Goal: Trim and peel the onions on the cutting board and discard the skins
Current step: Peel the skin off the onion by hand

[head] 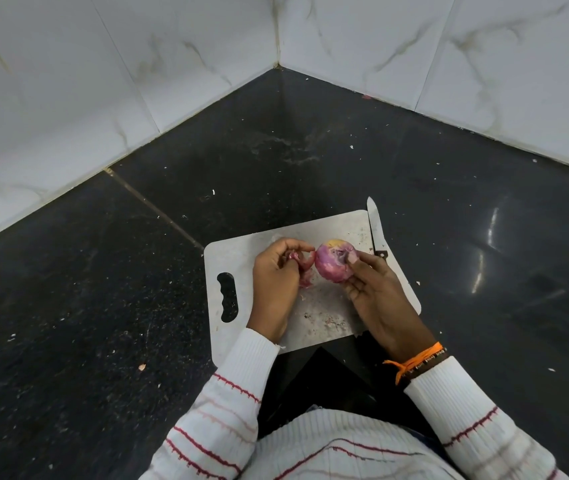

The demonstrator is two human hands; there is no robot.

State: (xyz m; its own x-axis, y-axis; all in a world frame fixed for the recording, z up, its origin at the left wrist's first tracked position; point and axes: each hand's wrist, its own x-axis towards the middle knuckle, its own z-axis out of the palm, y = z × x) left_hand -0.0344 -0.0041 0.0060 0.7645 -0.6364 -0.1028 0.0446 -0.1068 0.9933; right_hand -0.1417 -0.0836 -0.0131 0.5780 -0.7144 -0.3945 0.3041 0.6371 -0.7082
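right hand (pixel 373 285) grips the onion (pixel 335 259) above the board (pixel 324 317); left hand (pixel 274 282) pinches peeled skin (pixel 298 261). a hard tug could tear the skin short or slip the onion toward the knife (pixel 376 226).

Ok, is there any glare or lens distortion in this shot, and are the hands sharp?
Head view: bright glare streaks on the dark countertop at the right; wide-angle bending bows the wall tiles outward; the left hand, right hand and onion are fairly sharp; the frame's edges look softer.
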